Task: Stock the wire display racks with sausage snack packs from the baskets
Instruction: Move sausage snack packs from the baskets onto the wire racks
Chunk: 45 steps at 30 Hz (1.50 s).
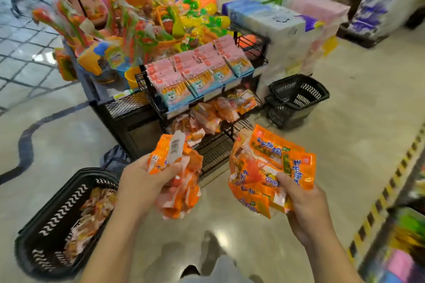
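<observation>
The left hand [142, 181] is curled round a bunch of orange sausage packs [184, 181], thumb across the front. This bunch stands roughly on end. Its long axis runs near to far, and a white barcode label [176, 147] at its far tip points toward the wire rack [213, 151].

The right hand [305, 202] grips a second bundle of packs [264, 167] from the near side, thumb pressed on top. These packs lie flatter and fan out, printed faces up, with their long sides slanting from near left to far right. Both loads are held over the floor [345, 110], just near of the rack's bare lowest shelf.

On the rack's middle tier lies a loose heap of orange packs [216, 110]. The top tier carries neat rows of pink-and-blue boxes [200, 76] leaning toward the viewer.

A black basket [53, 209] sits on the floor at near left with more packs [92, 211] inside. Stacked black baskets [296, 96] stand to the right of the rack. Bright plastic toys [142, 14] are piled behind the rack.
</observation>
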### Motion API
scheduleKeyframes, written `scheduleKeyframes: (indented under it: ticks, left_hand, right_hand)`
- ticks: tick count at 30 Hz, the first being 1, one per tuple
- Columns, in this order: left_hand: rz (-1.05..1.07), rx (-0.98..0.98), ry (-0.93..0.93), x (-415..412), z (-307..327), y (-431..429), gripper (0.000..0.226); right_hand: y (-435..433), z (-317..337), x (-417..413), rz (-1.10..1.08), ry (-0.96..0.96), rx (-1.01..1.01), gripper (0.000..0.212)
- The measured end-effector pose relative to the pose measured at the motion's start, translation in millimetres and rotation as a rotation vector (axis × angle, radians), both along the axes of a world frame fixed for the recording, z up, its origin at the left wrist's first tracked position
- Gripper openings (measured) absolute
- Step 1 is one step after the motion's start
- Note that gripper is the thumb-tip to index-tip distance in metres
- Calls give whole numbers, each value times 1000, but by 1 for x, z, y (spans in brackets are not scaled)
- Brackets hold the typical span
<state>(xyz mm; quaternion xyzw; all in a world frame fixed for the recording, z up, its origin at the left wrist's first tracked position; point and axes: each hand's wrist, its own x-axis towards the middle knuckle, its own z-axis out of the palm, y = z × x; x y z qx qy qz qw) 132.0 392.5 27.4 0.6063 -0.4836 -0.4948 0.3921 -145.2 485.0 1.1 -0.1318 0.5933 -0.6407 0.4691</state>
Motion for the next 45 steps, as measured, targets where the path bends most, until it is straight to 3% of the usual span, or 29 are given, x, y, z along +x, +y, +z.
scheduleKeyframes:
  ticks: [13,21,30,38,45]
  left_hand:
    - [-35,37,-9,-210,-16,-4,18]
    - [-11,80,-16,-271,-53,-84,26]
    - [91,129,9,-325,-103,-200,12]
    - [252,186,91,-362,-171,-282,14]
    - [419,98,132,-384,-242,-340,17]
  right_hand:
    - [-3,-15,-205,-63,-36,43,22]
    - [-84,-35,-256,-40,-43,99,23]
    - [-206,-59,-306,35,0,186,23]
    - [-313,-133,-335,169,-6,242,21]
    - [-415,-224,-349,331,-47,192,19]
